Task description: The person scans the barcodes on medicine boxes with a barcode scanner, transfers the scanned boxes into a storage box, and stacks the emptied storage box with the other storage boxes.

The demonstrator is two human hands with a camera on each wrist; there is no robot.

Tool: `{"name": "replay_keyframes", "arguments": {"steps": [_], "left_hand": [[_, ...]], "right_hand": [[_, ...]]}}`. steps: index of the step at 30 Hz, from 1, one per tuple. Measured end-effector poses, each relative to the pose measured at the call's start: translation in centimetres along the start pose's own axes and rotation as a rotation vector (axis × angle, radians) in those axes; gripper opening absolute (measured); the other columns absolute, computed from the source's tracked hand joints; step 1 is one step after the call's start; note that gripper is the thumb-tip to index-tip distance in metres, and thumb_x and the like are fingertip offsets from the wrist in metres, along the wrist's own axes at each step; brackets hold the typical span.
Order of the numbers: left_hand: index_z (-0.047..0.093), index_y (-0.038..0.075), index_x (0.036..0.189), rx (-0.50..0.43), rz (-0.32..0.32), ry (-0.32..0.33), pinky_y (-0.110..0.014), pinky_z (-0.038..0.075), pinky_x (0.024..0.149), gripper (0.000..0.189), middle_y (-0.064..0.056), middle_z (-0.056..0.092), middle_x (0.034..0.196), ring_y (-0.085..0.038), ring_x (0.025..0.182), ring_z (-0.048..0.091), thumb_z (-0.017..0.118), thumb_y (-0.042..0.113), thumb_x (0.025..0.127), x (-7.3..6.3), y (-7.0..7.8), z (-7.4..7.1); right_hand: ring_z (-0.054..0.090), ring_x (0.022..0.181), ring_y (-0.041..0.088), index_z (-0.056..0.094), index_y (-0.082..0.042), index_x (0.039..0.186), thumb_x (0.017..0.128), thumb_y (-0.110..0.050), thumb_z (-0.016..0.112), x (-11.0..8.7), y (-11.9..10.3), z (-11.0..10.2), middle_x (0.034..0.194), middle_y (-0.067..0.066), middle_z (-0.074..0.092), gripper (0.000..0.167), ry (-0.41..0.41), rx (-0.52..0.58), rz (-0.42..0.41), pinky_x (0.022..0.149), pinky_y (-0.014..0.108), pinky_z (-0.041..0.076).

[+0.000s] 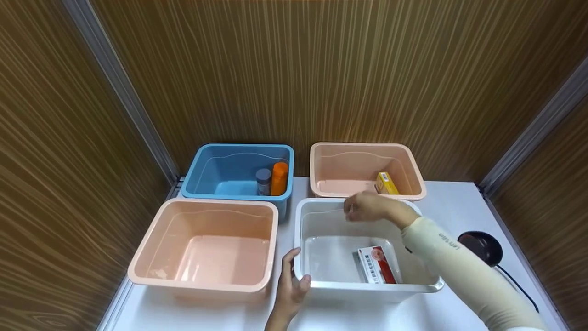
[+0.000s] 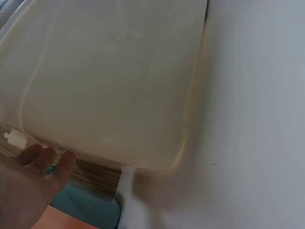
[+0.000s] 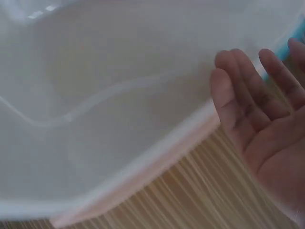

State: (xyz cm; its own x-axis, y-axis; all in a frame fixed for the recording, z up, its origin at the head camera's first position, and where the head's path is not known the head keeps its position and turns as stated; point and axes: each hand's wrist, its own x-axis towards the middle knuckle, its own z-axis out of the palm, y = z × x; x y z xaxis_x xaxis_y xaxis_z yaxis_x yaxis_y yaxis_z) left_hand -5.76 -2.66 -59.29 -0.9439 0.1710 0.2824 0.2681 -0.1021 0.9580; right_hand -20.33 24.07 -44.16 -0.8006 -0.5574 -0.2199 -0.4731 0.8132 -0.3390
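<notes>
A white plastic bin (image 1: 330, 257) stands at the front right, and a red and white medicine box (image 1: 376, 265) lies on its floor. My left hand (image 1: 290, 290) holds the bin at its front left corner, thumb by the front rim and fingers along the left side. The left wrist view shows those fingers (image 2: 62, 169) against the bin's outer wall. Over the back rim hovers my right hand (image 1: 370, 207), fingers loosely bent. Nothing is in its palm (image 3: 281, 148) in the right wrist view.
At the back left, a blue bin (image 1: 216, 172) contains a grey-lidded jar (image 1: 263, 181) and an orange bottle (image 1: 279, 179). The back right peach bin (image 1: 340, 168) has a yellow box (image 1: 387, 183). Another peach bin (image 1: 220, 253) is front left. A dark round object with a cable (image 1: 481, 248) lies right.
</notes>
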Motion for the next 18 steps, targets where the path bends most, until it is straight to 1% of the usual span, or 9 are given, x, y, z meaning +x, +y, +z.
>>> {"name": "replay_keyframes", "arguments": {"steps": [2, 4, 5, 7, 10, 11, 13, 16, 18], "left_hand": [[0.034, 0.005, 0.148, 0.003, 0.002, -0.006, -0.059, 0.033, 0.107, 0.066, -0.015, 0.041, 0.143, -0.034, 0.128, 0.044, 0.061, 0.028, 0.091, 0.0, 0.0, 0.0], [0.035, 0.006, 0.148, 0.012, 0.000, -0.005, -0.058, 0.033, 0.108, 0.066, -0.014, 0.042, 0.143, -0.035, 0.128, 0.043, 0.061, 0.029, 0.092, 0.0, 0.0, 0.0], [0.035, 0.007, 0.148, 0.016, -0.001, -0.004, -0.056, 0.033, 0.108, 0.066, -0.014, 0.042, 0.143, -0.035, 0.128, 0.043, 0.061, 0.029, 0.092, -0.1, 0.0, 0.0], [0.036, 0.009, 0.147, 0.011, -0.010, 0.004, -0.053, 0.038, 0.105, 0.065, -0.014, 0.043, 0.141, -0.035, 0.124, 0.047, 0.062, 0.029, 0.091, -0.1, 0.0, 0.1], [0.037, 0.011, 0.147, 0.013, -0.013, 0.010, -0.048, 0.042, 0.102, 0.065, -0.014, 0.044, 0.140, -0.032, 0.121, 0.049, 0.063, 0.029, 0.090, 0.0, -0.1, 0.1], [0.037, 0.011, 0.147, 0.013, -0.013, 0.010, -0.047, 0.043, 0.101, 0.065, -0.014, 0.044, 0.139, -0.031, 0.120, 0.050, 0.063, 0.029, 0.090, 0.0, -0.1, 0.1], [0.037, 0.013, 0.147, 0.016, -0.008, 0.010, -0.046, 0.044, 0.100, 0.064, -0.014, 0.045, 0.139, -0.029, 0.119, 0.050, 0.063, 0.028, 0.090, 0.0, -0.1, 0.1], [0.039, 0.016, 0.147, 0.026, -0.001, 0.019, -0.048, 0.045, 0.100, 0.063, -0.014, 0.045, 0.139, -0.029, 0.118, 0.051, 0.064, 0.027, 0.090, -0.1, -0.1, 0.1], [0.039, 0.015, 0.146, 0.048, 0.009, 0.035, -0.048, 0.045, 0.099, 0.063, -0.013, 0.045, 0.139, -0.028, 0.117, 0.052, 0.064, 0.027, 0.089, -0.2, 0.0, 0.1]], "right_hand": [[0.061, 0.095, 0.023, 0.076, -0.013, 0.110, 0.090, -0.024, 0.074, 0.3, 0.0, 1.1, 0.106, 0.001, 0.070, 0.023, -0.081, -0.076, 0.066, 0.091, 0.051, 0.048], [0.061, 0.103, 0.028, 0.076, -0.015, 0.114, 0.088, -0.028, 0.076, 0.6, 0.1, 2.3, 0.114, 0.004, 0.069, 0.029, -0.165, -0.102, 0.112, 0.095, 0.054, 0.046], [0.059, 0.108, 0.029, 0.075, -0.016, 0.117, 0.087, -0.029, 0.078, 0.6, 0.1, 2.8, 0.117, 0.004, 0.068, 0.033, -0.209, -0.088, 0.152, 0.097, 0.057, 0.044], [0.058, 0.115, 0.033, 0.073, -0.017, 0.123, 0.086, -0.030, 0.079, 0.4, 0.3, 3.8, 0.121, 0.005, 0.067, 0.040, -0.299, -0.003, 0.236, 0.099, 0.060, 0.042], [0.059, 0.114, 0.034, 0.069, -0.013, 0.129, 0.085, -0.027, 0.080, 0.1, 0.9, 5.2, 0.122, 0.007, 0.066, 0.047, -0.381, 0.103, 0.321, 0.096, 0.059, 0.045], [0.060, 0.112, 0.034, 0.068, -0.013, 0.130, 0.085, -0.027, 0.080, 0.0, 1.1, 5.6, 0.121, 0.007, 0.066, 0.049, -0.396, 0.115, 0.337, 0.095, 0.058, 0.046], [0.061, 0.109, 0.033, 0.067, -0.010, 0.130, 0.085, -0.025, 0.080, -0.1, 1.5, 6.5, 0.120, 0.008, 0.066, 0.049, -0.418, 0.109, 0.343, 0.094, 0.056, 0.048], [0.060, 0.105, 0.031, 0.067, -0.008, 0.129, 0.084, -0.023, 0.079, -0.3, 1.9, 7.5, 0.120, 0.009, 0.065, 0.049, -0.456, 0.078, 0.330, 0.094, 0.054, 0.049], [0.059, 0.103, 0.030, 0.068, -0.007, 0.128, 0.083, -0.024, 0.078, -0.2, 2.0, 7.9, 0.120, 0.010, 0.065, 0.049, -0.475, 0.049, 0.313, 0.094, 0.053, 0.049]]}}
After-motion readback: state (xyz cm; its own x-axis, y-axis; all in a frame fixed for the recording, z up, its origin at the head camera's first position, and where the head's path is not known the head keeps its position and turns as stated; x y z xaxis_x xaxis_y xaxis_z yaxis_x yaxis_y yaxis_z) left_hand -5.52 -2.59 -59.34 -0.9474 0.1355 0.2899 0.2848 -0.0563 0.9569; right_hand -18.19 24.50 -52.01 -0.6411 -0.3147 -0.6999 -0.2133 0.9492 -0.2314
